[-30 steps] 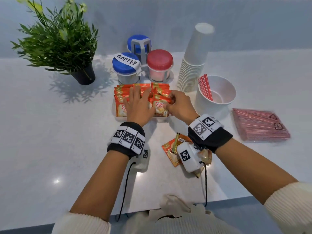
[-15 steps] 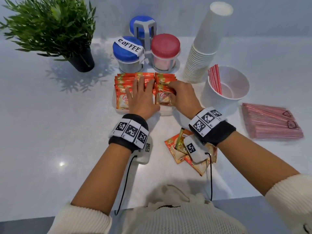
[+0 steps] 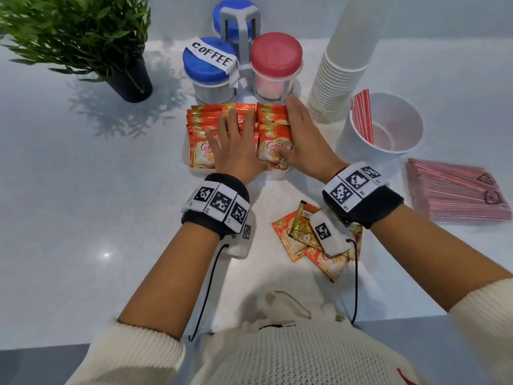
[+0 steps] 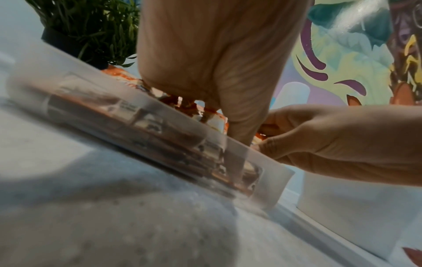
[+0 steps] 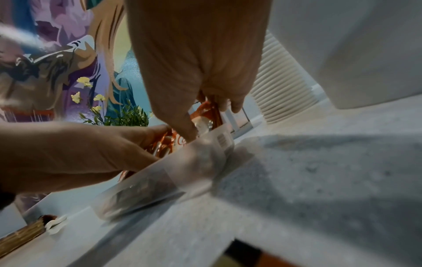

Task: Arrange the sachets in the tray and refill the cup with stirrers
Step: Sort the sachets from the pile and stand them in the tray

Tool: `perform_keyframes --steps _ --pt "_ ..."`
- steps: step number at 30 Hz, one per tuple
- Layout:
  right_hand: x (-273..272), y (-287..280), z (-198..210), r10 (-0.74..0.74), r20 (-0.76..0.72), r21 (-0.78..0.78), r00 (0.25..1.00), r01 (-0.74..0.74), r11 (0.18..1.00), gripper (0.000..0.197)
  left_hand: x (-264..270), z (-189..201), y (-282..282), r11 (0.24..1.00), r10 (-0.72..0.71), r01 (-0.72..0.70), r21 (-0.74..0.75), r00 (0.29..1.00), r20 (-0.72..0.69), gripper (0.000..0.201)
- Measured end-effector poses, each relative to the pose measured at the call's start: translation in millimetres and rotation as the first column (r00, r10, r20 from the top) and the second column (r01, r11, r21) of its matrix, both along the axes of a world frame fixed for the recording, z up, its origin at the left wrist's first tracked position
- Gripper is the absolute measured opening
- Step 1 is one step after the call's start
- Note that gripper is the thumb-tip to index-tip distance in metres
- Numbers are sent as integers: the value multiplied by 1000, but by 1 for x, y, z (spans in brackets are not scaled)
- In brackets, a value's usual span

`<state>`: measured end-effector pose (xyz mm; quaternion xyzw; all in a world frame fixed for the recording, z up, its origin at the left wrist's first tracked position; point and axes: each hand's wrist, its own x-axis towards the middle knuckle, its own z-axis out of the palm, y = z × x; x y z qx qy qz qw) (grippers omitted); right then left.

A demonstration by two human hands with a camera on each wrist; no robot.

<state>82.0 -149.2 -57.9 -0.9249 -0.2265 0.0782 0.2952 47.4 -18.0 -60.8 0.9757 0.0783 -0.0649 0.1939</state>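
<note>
Orange creamer sachets (image 3: 200,134) stand in three rows in a translucent white tray (image 3: 277,173). My left hand (image 3: 236,140) lies flat, fingers spread, on the middle row. My right hand (image 3: 301,132) rests with straight fingers along the right row's outer edge, its thumb pressing the front sachet (image 3: 273,151). In the wrist views both hands, the left hand (image 4: 212,63) and the right hand (image 5: 196,63), reach over the tray wall (image 4: 137,126). A few loose sachets (image 3: 299,237) lie under my right wrist. The white cup (image 3: 402,140) holds a few red stirrers (image 3: 361,115).
A pack of red stirrers (image 3: 455,195) lies right of the cup. Behind the tray stand a blue-lidded COFFEE jar (image 3: 208,65), a red-lidded jar (image 3: 276,59) and a tall stack of paper cups (image 3: 341,73). A potted plant (image 3: 83,37) is at back left.
My right hand has let go of the front right sachet and stretched its fingers forward along the right row. The left hand stays flat on the middle row. The view has moved closer.
</note>
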Motion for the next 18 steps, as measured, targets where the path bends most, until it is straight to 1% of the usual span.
perform_keyframes --steps 1,3,6,9,12,14,16,18 --pt "2 0 -3 59 -10 -24 998 -59 998 87 1 0 -1 1000 -2 2 7 1000 -9 101" --pt "4 1 -6 113 -30 -114 993 -115 987 87 1 1 -3 1000 -6 6 11 1000 -26 102" --pt "5 1 -5 147 -32 -250 989 -151 956 86 1 2 -3 1000 -14 15 17 999 -35 103" --pt "3 0 0 142 -86 -345 986 -163 924 83 1 2 -4 999 -31 33 36 998 -59 105" --pt "2 0 6 141 -111 -358 984 -172 918 78 1 3 -5 998 -34 38 45 997 -76 104" --pt "1 -2 9 126 -107 -336 986 -155 929 78 -1 4 -4 999 -34 37 40 998 -60 101" --pt "-1 -4 14 99 -72 -294 993 -116 949 77 -4 6 -4 999 -31 32 16 999 -33 98" --pt "-6 -9 21 71 -18 -225 997 -74 972 71 -9 10 -5 999 -18 19 -27 1000 12 95"
